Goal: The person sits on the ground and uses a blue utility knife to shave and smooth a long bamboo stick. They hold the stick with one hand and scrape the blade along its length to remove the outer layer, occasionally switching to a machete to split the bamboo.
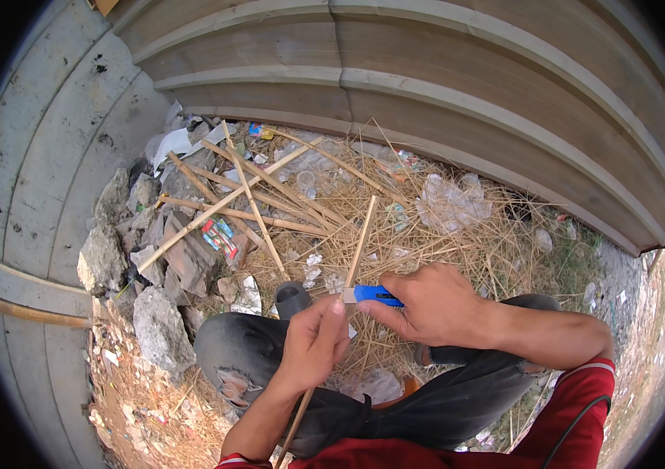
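My left hand point(315, 345) is closed around a thin bamboo stick point(361, 244), which slants up and away in front of me. The stick's lower end passes under my left forearm toward the bottom edge. In my right hand point(440, 306) is a blue box cutter point(375, 295), gripped by its handle. Its short, wide blade lies against the stick, just beyond my left thumb and fingertips. Whether the blade has cut into the stick, I cannot tell. Beside my left knee a dark grey tube point(292, 298) stands with its round opening upward.
Several bamboo sticks point(258, 185) lie crossed ahead on dry straw point(442, 258). Broken rocks point(162, 328) are heaped at the left, against a grey wall point(43, 156). A ribbed metal sheet wall point(426, 62) closes off the far side. Clear plastic point(454, 202) and wrappers litter the ground.
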### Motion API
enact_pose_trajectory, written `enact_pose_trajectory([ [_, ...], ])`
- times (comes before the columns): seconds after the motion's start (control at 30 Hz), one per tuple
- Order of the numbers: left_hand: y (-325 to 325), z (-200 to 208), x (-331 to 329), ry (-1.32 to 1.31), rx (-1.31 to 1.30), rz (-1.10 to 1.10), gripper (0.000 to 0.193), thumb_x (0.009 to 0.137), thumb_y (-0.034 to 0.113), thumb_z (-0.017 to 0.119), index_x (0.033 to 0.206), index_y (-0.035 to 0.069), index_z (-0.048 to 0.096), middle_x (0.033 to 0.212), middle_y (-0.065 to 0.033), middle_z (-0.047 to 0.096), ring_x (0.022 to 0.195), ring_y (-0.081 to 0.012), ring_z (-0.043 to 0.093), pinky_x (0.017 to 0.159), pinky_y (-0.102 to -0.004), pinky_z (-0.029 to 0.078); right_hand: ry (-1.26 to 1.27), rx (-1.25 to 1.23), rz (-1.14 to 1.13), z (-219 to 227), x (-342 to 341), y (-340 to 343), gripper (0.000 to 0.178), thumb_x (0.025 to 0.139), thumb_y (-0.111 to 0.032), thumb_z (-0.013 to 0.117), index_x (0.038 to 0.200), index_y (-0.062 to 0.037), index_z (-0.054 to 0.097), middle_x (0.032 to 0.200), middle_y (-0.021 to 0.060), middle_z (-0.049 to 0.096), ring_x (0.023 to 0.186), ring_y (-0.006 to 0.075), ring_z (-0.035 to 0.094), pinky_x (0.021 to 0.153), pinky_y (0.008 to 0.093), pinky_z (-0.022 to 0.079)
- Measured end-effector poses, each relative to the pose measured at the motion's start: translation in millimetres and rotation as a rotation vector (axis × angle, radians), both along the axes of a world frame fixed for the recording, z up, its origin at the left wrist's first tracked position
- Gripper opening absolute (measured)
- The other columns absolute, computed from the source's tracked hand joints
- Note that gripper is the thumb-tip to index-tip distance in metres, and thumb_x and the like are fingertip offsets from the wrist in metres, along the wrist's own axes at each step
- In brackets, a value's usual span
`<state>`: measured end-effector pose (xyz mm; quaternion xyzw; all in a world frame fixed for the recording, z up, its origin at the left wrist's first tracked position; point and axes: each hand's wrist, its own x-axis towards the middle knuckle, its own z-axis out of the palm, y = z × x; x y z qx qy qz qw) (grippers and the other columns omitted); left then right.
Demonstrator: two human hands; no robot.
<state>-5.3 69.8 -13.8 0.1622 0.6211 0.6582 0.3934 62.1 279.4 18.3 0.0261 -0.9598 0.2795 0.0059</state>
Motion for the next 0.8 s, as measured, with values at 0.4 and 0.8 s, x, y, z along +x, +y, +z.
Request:
enact_pose_trajectory([
  [0.4,-11.1,2.1,2.1,-0.041,-0.112,-0.060,0.035,0.110,0.026,0.045,0.121,0.000,0.066,0.057,0.0094,0.039,0.051,-0.0001,0.035,0.049,-0.0225,0.027,0.095,-0.105,-0.479,-4.8,-34.2,95.9,0.066,0.105,-0.051,0.047,0.071,0.0038,0.061,0.054,0.0192,0.052,0.052,0.0374,0.052,0.057,0.0474,0.044],
  [0.8,0.0,3.0,-3.5,0.001,-0.150,-0.020,0.033,0.110,0.025,0.047,0.117,0.000,0.066,0.057,0.0075,0.040,0.051,-0.0012,0.037,0.048,-0.0242,0.029,-0.236,-0.087,-0.077,8.3,-12.4,15.1,0.054,0.100,-0.052,0.055,0.086,-0.0017,0.070,0.064,0.0220,0.064,0.068,0.0444,0.067,0.064,0.0523,0.053],
])
